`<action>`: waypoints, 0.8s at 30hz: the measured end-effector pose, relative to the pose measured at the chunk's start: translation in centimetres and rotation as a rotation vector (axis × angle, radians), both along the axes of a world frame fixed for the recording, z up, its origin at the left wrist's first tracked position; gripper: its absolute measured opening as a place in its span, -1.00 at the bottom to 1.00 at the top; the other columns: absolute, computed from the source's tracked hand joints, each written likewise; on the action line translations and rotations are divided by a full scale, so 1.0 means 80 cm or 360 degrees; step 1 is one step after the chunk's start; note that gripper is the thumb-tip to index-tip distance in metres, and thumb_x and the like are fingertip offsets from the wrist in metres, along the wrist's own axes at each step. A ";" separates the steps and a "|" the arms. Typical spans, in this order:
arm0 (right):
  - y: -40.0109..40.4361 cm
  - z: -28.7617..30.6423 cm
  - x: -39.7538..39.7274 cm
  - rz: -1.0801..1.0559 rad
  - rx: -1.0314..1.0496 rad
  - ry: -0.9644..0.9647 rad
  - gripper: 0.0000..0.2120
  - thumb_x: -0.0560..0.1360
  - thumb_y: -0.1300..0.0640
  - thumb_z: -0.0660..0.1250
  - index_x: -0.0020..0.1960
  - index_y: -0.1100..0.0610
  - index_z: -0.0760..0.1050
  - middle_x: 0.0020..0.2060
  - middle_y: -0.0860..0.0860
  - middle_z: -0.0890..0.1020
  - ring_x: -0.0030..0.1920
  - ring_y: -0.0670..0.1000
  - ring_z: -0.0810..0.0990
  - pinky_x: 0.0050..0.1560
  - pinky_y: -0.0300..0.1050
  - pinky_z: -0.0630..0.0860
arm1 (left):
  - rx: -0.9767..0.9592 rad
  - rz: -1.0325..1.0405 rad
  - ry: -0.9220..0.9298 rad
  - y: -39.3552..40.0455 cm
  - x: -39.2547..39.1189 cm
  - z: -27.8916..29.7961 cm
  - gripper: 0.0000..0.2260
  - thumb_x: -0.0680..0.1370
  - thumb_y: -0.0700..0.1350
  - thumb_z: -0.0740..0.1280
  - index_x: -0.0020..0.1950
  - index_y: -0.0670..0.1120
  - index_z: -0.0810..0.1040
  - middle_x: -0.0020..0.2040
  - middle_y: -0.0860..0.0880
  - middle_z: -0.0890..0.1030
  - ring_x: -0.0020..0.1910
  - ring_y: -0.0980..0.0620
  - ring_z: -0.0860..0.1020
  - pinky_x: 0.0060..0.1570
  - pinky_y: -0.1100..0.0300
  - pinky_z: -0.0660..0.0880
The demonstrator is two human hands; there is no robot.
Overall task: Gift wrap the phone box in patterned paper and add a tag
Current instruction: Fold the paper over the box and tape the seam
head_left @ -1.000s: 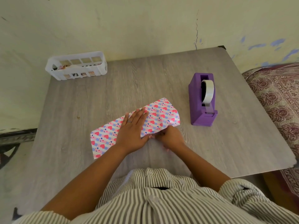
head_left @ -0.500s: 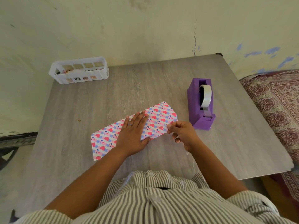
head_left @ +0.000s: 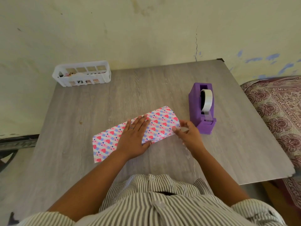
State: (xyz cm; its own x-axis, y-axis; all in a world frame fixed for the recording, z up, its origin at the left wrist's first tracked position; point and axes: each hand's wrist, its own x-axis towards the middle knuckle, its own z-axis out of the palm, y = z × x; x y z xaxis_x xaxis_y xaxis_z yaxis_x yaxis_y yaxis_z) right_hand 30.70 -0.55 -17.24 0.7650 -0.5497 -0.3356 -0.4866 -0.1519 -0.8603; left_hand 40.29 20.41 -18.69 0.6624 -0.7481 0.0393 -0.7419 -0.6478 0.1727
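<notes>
Your left hand lies flat, fingers straight and together, pressing down on the middle of the wrapped phone box, just as it did half a second ago. A ring shows on one finger. The box, in its heart-patterned paper, rests on the grey table under that palm, slanting from near-left to far-right, and it has not shifted between frames.

Your right hand is what has changed. A second ago it was tucked low against the near edge of the parcel, beside your left thumb. Half a second ago it had lifted to the parcel's right end. Now it sits at that same right end, fingertips curled and touching the paper's end corner, where a glossy patch shows just beside them; whether that is tape cannot be told. Thumb and fingers look bent toward a pinch, but whether they actually grip anything is not clear.

Just beyond your right hand, close but apart, stands the purple tape dispenser with its roll upright. Far beyond your left hand, at the table's back edge, is a white slotted basket holding small items too small to identify.
</notes>
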 end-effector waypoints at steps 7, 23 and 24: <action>-0.010 0.006 -0.003 -0.0179 -0.0154 -0.0051 -0.94 0.44 0.20 0.44 -0.15 0.17 0.57 -0.23 0.03 0.65 -0.17 0.03 0.62 -0.10 -0.05 0.59 | -0.0010 0.0025 0.0031 0.000 0.001 -0.002 -0.22 0.46 0.43 -0.08 0.54 -0.01 0.03 0.55 0.02 0.02 0.52 0.04 0.00 0.47 -0.03 -0.12; -0.113 0.074 -0.010 -0.0660 0.0361 0.0214 -0.79 0.50 0.05 0.38 -0.19 0.18 0.53 -0.25 0.08 0.54 -0.38 0.03 0.38 -0.40 -0.11 0.43 | -0.0050 0.0104 0.0010 -0.006 -0.006 0.000 -0.24 0.48 0.41 -0.20 0.54 -0.01 0.07 0.55 0.02 0.05 0.52 0.02 0.04 0.46 0.00 -0.15; -0.113 0.076 -0.009 -0.0702 0.0515 0.0216 -0.82 0.50 0.08 0.38 -0.18 0.19 0.52 -0.25 0.07 0.52 -0.42 0.00 0.32 -0.44 -0.15 0.39 | -0.0054 0.0111 0.0007 -0.006 -0.007 -0.001 -0.25 0.49 0.41 -0.19 0.54 -0.02 0.09 0.55 0.01 0.07 0.52 0.01 0.05 0.46 -0.01 -0.13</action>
State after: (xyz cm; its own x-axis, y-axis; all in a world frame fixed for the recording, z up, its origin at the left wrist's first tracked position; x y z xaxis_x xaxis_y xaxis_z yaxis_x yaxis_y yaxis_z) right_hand 29.97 -9.57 -11.17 0.4243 -0.6602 -0.6197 -0.5538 0.3523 -0.7545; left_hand 39.71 19.93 -18.75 0.7131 -0.6985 0.0605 -0.6943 -0.6917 0.1987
